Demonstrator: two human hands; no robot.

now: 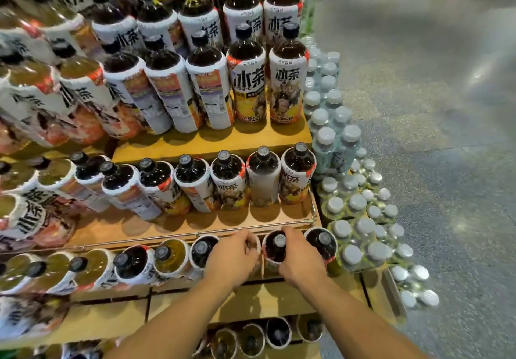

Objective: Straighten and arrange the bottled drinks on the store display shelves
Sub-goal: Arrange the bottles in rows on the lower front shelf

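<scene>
Dark tea bottles with white labels and black caps stand in rows on stepped wooden shelves (195,227). On the third tier from the top, near its right end, my left hand (234,255) wraps around one bottle and hides most of it. Right beside it, my right hand (298,258) grips the side of a dark tea bottle (275,245) whose black cap shows. Another tea bottle (321,242) stands just right of it at the shelf end. Several bottles on the upper tiers (206,90) face sideways with their back labels outward.
Shrink-wrapped packs of small water bottles (351,230) with grey caps are stacked against the display's right side. A thin metal rail (251,227) runs along the second tier's front edge. More bottles stand on a lower tier (265,336). Grey floor (432,107) lies to the right.
</scene>
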